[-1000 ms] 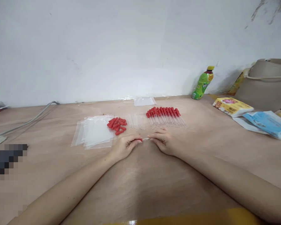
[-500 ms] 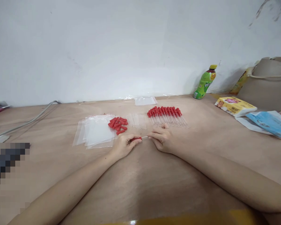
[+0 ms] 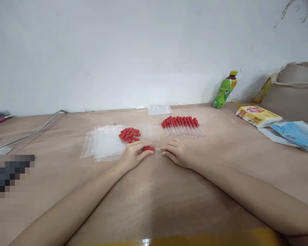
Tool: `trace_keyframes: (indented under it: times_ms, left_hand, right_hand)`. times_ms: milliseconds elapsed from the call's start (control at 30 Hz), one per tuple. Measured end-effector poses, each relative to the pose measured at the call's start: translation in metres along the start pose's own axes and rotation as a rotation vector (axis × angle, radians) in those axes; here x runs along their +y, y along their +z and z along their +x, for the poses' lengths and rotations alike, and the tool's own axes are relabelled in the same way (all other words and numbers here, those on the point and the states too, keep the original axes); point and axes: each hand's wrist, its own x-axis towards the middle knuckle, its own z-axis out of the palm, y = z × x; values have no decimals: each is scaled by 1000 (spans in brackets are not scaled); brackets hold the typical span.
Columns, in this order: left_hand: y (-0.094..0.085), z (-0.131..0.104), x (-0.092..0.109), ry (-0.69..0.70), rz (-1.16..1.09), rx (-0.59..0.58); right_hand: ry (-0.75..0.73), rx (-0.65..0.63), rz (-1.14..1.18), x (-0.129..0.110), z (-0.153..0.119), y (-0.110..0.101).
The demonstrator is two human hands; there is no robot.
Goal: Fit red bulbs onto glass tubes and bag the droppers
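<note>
My left hand (image 3: 135,155) is closed around a red rubber dropper bulb (image 3: 149,148), its open end pointing right. A thin clear tube (image 3: 157,149) runs from the bulb's mouth into the fingertips of my right hand (image 3: 176,153), which pinch it. How far the tube sits inside the bulb I cannot tell. Behind my left hand lies a pile of loose red bulbs (image 3: 129,134). Several bare clear tubes (image 3: 149,132) lie to the right of that pile. Beyond my right hand, droppers with red bulbs (image 3: 180,122) are lined up in a row, bulbs toward the wall.
Clear zip bags (image 3: 109,141) are stacked at left, and another bag (image 3: 159,110) lies by the wall. A green drink bottle (image 3: 223,90), a yellow tissue pack (image 3: 258,115), a blue packet (image 3: 296,135) and a beige bin (image 3: 291,92) stand at right. A grey cable (image 3: 38,129) crosses the left.
The fingers of my left hand have loosened and shifted left, so more of the red bulb shows. My right hand's raised finger has come down; its pinch on the tube stays.
</note>
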Motion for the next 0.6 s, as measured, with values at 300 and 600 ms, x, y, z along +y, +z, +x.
trace_keyframes:
  times_ms: [300, 600]
  left_hand:
    - [5, -1, 8, -62, -62, -39]
    - [4, -2, 13, -55, -87, -107]
  right_hand:
    - [-6, 109, -167, -6, 2, -6]
    - [-5, 68, -190, -12, 5, -5]
